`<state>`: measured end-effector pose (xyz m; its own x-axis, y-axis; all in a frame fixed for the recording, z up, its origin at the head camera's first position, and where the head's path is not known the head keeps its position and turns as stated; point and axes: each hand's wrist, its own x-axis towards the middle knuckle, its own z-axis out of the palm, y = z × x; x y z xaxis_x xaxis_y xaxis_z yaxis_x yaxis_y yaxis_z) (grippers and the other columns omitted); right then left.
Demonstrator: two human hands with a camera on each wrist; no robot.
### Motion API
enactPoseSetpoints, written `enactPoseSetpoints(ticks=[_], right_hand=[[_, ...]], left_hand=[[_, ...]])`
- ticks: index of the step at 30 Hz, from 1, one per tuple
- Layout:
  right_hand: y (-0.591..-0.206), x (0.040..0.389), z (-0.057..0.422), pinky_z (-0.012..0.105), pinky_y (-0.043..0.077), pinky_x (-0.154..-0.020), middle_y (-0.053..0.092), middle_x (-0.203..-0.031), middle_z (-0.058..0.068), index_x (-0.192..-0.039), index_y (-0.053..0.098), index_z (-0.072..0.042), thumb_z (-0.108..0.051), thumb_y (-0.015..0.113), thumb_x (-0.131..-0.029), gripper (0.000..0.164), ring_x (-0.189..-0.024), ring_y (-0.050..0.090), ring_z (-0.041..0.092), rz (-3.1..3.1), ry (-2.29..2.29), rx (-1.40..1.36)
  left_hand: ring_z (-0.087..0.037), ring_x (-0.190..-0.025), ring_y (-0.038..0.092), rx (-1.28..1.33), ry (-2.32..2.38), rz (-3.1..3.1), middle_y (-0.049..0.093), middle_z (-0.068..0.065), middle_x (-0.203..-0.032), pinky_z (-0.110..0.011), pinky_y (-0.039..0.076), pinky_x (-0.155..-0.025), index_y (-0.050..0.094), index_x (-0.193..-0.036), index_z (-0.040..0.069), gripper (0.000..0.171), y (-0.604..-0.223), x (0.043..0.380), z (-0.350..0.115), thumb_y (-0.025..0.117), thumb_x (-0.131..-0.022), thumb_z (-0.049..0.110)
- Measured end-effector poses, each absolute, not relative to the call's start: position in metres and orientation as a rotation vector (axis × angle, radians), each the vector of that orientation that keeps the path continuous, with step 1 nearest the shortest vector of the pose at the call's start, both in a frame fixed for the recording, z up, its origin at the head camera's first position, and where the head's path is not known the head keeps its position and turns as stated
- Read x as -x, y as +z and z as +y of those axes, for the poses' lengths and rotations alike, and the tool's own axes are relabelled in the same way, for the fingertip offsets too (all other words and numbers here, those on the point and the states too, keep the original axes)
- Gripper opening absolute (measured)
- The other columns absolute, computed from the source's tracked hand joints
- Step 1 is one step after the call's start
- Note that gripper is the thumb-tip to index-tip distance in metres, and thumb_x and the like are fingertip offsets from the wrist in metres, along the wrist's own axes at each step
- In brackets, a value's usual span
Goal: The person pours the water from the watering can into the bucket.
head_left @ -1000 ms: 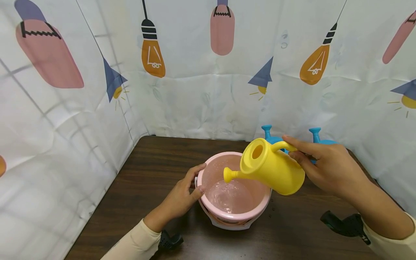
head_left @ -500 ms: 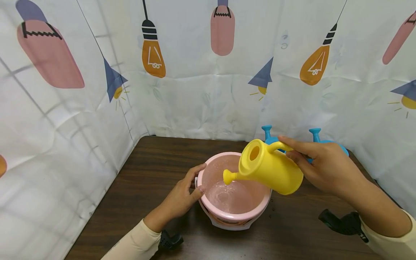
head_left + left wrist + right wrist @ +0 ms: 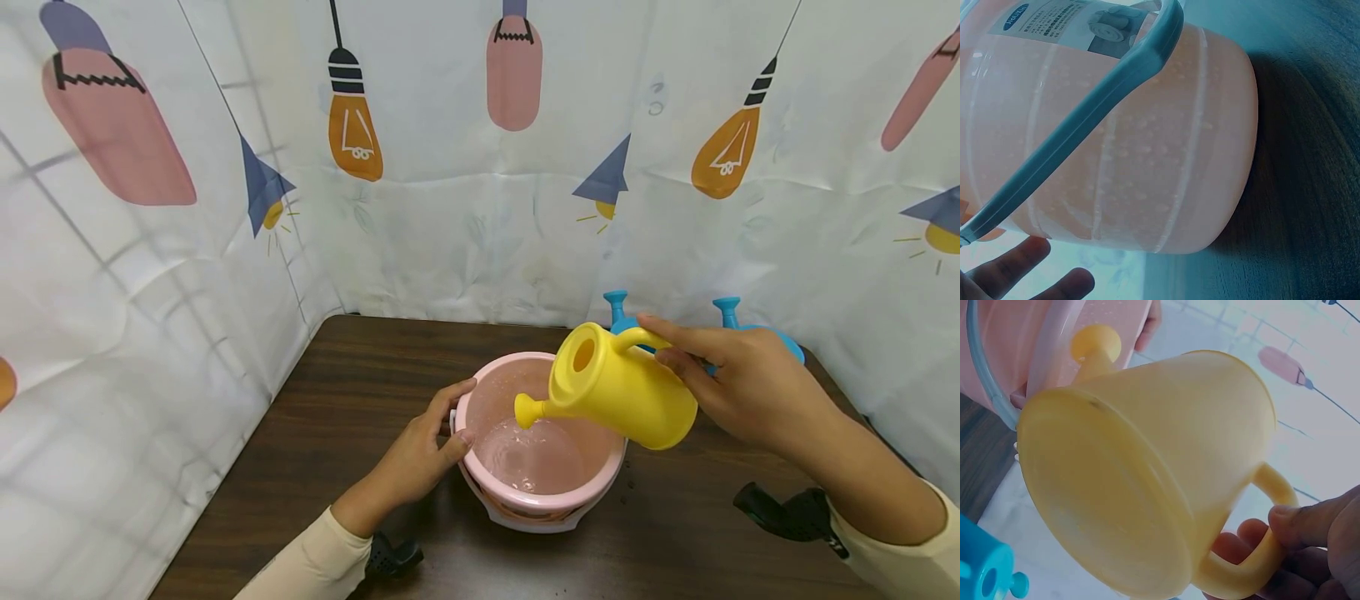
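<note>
A pink bucket stands on the table, with rippling water inside. My left hand holds its left rim, thumb over the edge and fingers along the outer side. In the left wrist view, the bucket's handle hangs down across its side. My right hand grips the handle of a yellow watering can. The can is tilted, its spout low over the bucket opening. From the right wrist view, the can's base faces the camera and fingers curl round the handle.
Two blue watering cans stand at the back right, partly hidden behind the yellow can and my right hand. The dark wooden table meets a patterned white curtain behind and at both sides. Small drops lie right of the bucket.
My right hand and the yellow watering can have shifted slightly left, still tilted over the bucket. Ripples in the water have changed shape. My left hand stays on the rim.
</note>
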<state>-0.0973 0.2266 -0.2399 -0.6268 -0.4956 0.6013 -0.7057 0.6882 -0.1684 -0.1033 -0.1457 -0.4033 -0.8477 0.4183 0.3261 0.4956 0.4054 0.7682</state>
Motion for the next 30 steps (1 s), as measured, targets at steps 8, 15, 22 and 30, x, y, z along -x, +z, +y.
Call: enactPoseSetpoints(ticks=[8, 15, 22, 30], right_hand=[[-0.236, 0.099, 0.221, 0.022, 0.039, -0.050, 0.078, -0.101, 0.002, -0.135, 0.069, -0.014, 0.002, 0.085, -0.076, 0.063, -0.061, 0.058, 0.006, -2.393, 0.483, -0.946], [-0.228, 0.100, 0.215, 0.027, 0.043, -0.052, 0.076, -0.109, 0.003, -0.132, 0.071, -0.014, -0.002, 0.083, -0.082, 0.052, -0.063, 0.053, 0.008, -2.443, 0.440, -0.958], [-0.223, 0.102, 0.208, 0.028, 0.044, -0.054, 0.075, -0.114, 0.003, -0.133, 0.071, -0.016, -0.003, 0.079, -0.087, 0.049, -0.065, 0.053, 0.008, -2.491, 0.434, -0.999], [-0.219, 0.104, 0.200, 0.028, 0.044, -0.055, 0.076, -0.106, -0.001, -0.131, 0.072, -0.017, -0.003, 0.078, -0.088, 0.046, -0.064, 0.052, 0.006, -2.504, 0.428, -1.058]], left_hand=[[-0.015, -0.103, 0.065, 0.851, -1.438, -2.546, 0.063, -0.006, -0.128, -0.040, 0.054, -0.088, 0.032, -0.158, 0.025, 0.062, -0.406, 0.104, -0.146, 0.056, -0.102, 0.036], [-0.016, -0.103, 0.066, 0.851, -1.448, -2.546, 0.062, -0.005, -0.129, -0.040, 0.054, -0.088, 0.032, -0.158, 0.025, 0.062, -0.404, 0.104, -0.146, 0.056, -0.102, 0.035], [-0.018, -0.104, 0.066, 0.831, -1.446, -2.566, 0.061, -0.004, -0.129, -0.041, 0.054, -0.088, 0.033, -0.158, 0.026, 0.062, -0.403, 0.103, -0.146, 0.056, -0.101, 0.035], [-0.016, -0.103, 0.066, 0.831, -1.437, -2.566, 0.062, -0.003, -0.128, -0.040, 0.054, -0.088, 0.033, -0.158, 0.026, 0.062, -0.403, 0.103, -0.146, 0.057, -0.101, 0.034]])
